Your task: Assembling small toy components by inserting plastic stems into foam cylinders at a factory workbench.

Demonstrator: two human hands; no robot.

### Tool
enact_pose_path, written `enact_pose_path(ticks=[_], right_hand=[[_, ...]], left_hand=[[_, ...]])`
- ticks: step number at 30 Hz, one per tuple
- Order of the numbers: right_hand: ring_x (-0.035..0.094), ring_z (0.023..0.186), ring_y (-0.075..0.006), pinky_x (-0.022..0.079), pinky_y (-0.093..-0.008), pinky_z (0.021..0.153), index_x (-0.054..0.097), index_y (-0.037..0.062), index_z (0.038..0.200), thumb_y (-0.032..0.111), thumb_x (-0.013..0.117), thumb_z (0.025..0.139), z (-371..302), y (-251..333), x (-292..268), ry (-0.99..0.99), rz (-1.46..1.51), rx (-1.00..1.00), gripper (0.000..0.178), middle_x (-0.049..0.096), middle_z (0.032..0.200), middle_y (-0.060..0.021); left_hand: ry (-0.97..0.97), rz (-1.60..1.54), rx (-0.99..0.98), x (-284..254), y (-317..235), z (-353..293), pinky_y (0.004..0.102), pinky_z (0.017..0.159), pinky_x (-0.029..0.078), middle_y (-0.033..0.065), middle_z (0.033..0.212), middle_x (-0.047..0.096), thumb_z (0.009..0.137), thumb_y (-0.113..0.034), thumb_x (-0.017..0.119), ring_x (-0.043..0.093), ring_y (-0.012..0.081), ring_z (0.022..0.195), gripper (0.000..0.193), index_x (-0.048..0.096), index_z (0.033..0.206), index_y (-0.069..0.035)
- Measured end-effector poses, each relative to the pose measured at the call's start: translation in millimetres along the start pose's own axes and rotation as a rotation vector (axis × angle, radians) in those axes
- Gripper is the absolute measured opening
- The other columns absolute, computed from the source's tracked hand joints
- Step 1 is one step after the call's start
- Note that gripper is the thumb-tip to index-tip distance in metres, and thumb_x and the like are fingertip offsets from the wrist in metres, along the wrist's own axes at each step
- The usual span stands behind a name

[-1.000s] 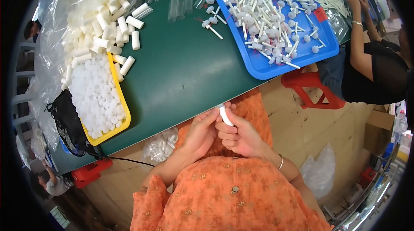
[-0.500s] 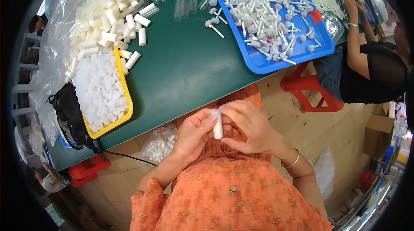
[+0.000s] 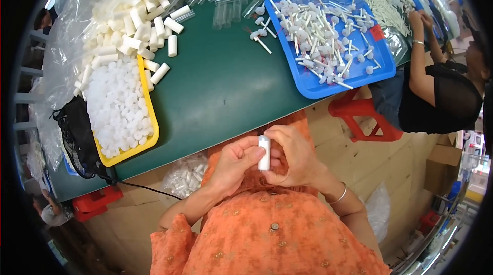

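In front of my body, short of the table edge, I hold a short tube [image 3: 264, 157] with a white filling and a clear-looking top. It stands nearly upright. My left hand [image 3: 237, 158] is closed on its left side, thumb across the front. The fingers of my right hand [image 3: 298, 158] curve around from the other side: a fingertip is at the top end and the thumb is by the bottom end. Some fingers are hidden behind the tube.
A yellow tray [image 3: 149, 116] of small white caps and loose cream foam cylinders [image 3: 172, 46] lie at left. At right is a blue tray [image 3: 303, 88] of stick-and-cap pieces. Clear tubes [image 3: 222, 14] line the back. A co-worker's arm [image 3: 422, 69] shows at far right, near a red stool [image 3: 354, 113].
The tube has shifted slightly down and right in view and looks straighter. My right fingers have drawn in around it, from spread beside it to its two ends. The whole view has shifted slightly.
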State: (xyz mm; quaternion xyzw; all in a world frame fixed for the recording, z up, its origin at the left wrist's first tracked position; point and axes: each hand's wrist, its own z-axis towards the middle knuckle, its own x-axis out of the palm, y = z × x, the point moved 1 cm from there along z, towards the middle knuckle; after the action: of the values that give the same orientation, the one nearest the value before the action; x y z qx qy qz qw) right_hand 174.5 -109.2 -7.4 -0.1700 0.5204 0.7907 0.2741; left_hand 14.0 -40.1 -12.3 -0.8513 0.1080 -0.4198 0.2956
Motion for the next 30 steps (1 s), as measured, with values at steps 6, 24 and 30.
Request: enact_pose_path(ticks=[6, 24, 30], right_hand=[[0.059, 0.09, -0.0323, 0.051, -0.0382, 0.076, 0.052, -0.0026, 0.115, 0.013, 0.078, 0.063, 1.9, 8.0, 4.9, -0.036, 0.008, -0.024, 0.061, 0.058, 0.104, -0.0166], [0.053, 0.097, -0.0323, 0.045, -0.0408, 0.078, 0.065, 0.0024, 0.087, 0.013, 0.074, 0.075, 186.9, -80.0, -0.4, 0.221, -0.9, -0.174, 0.018, 0.056, 0.094, -0.0134], [0.057, 0.082, -0.0132, 0.047, -0.0284, 0.07, 0.064, -0.0005, 0.094, 0.006, 0.068, 0.084, 159.2, -31.1, -17.6, 0.347, 0.002, 0.414, 0.013, 0.059, 0.094, -0.004]], left_hand=[[0.04, -0.022, -0.02, -5.0, -1.2, -4.5, 0.0317, 0.083, 0.055, 0.0136, 0.103, 0.068, 0.099, -0.014, 0.055, 0.068, 0.0201, 0.094, 0.024, 0.056, 0.116, 0.002], [-0.245, 1.465, 0.092, -125.7, -43.5, -142.9, 0.0374, 0.063, 0.053, 0.0157, 0.074, 0.069, 0.085, -0.021, 0.069, 0.068, 0.0285, 0.068, 0.036, 0.063, 0.114, -0.001], [-0.854, 1.663, 0.831, -80.4, -163.1, -10.1, 0.0434, 0.062, 0.048, 0.0161, 0.073, 0.062, 0.088, -0.017, 0.065, 0.062, 0.0329, 0.072, 0.016, 0.062, 0.085, -0.001]])
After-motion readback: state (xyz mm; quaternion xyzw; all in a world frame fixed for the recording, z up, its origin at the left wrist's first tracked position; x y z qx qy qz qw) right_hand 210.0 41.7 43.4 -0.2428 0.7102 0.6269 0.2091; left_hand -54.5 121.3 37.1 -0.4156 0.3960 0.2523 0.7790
